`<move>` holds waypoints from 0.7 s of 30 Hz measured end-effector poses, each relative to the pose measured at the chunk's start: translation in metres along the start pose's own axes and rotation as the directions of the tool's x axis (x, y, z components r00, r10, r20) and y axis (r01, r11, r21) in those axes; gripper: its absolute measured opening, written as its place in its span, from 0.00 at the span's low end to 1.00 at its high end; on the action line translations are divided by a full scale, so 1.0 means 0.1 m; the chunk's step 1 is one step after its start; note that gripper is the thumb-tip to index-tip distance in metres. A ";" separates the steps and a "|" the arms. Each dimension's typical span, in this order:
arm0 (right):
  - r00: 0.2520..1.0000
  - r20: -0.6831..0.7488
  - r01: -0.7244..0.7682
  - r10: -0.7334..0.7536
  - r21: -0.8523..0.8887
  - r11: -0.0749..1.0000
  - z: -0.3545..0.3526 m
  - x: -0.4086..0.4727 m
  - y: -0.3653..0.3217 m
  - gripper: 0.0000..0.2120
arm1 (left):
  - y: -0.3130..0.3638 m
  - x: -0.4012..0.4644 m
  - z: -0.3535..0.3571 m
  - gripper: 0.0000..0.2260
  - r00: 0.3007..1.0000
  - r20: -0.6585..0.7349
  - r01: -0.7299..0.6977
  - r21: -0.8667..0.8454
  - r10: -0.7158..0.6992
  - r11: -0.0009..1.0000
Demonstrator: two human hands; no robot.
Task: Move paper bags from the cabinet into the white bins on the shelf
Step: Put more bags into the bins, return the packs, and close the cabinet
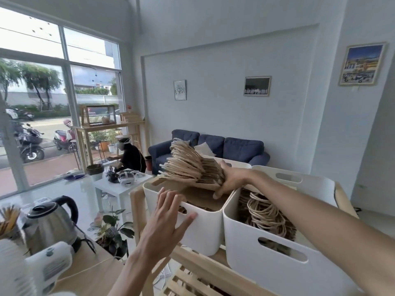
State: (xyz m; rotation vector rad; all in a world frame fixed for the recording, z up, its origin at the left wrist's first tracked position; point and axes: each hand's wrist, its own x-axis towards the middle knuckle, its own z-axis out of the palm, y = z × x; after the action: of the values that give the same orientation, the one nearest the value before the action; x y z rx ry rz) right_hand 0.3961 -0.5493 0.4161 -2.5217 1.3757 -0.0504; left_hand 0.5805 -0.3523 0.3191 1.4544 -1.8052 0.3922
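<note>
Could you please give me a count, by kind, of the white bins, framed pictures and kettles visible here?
White bins on the shelf: 3 (left bin, right bin, rear bin)
Framed pictures on the wall: 3 (small one, dark one, colourful one)
Kettles: 1 (steel kettle)
Total: 7
</note>
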 end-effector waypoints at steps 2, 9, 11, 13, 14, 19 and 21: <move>0.989 0.143 -0.022 0.035 -0.088 0.996 -0.13 -0.16 -0.06 0.67 | 0.03 0.01 -0.02 0.23 1.000 0.017 0.006 -0.040 -0.005 0.999; 0.989 0.130 0.082 -0.067 -0.114 0.990 -0.08 -0.43 -0.52 0.66 | 0.08 0.00 -0.09 0.26 0.999 0.041 0.009 -0.040 -0.007 0.999; 0.998 0.001 0.054 -0.056 -0.234 0.971 0.10 -0.38 -0.58 0.64 | 0.09 -0.01 -0.10 0.24 0.999 0.047 0.011 -0.036 -0.009 0.999; 0.996 -0.086 0.013 -0.033 -0.226 0.974 0.18 -0.31 -0.58 0.64 | 0.08 -0.02 -0.11 0.20 0.999 0.051 0.012 -0.019 -0.011 1.000; 0.992 -0.122 -0.003 -0.026 -0.232 0.973 0.18 -0.29 -0.58 0.65 | 0.06 -0.02 -0.13 0.19 0.999 0.052 0.008 0.004 -0.009 1.000; 0.946 -0.324 -0.168 0.012 -0.456 0.874 0.10 -0.20 -0.54 0.58 | 0.04 -0.02 -0.14 0.19 0.999 0.045 -0.018 0.076 0.014 0.997; 0.961 -0.265 -0.189 0.082 -0.410 0.892 0.13 -0.18 -0.56 0.51 | 0.04 -0.01 -0.15 0.18 0.999 0.040 -0.023 0.079 0.020 0.997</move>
State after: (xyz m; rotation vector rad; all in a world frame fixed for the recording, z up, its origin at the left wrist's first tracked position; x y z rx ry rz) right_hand 0.4340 -0.5027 0.4192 -2.8394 1.8356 -0.0269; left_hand 0.5822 -0.3404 0.3289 1.5075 -1.8560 0.4534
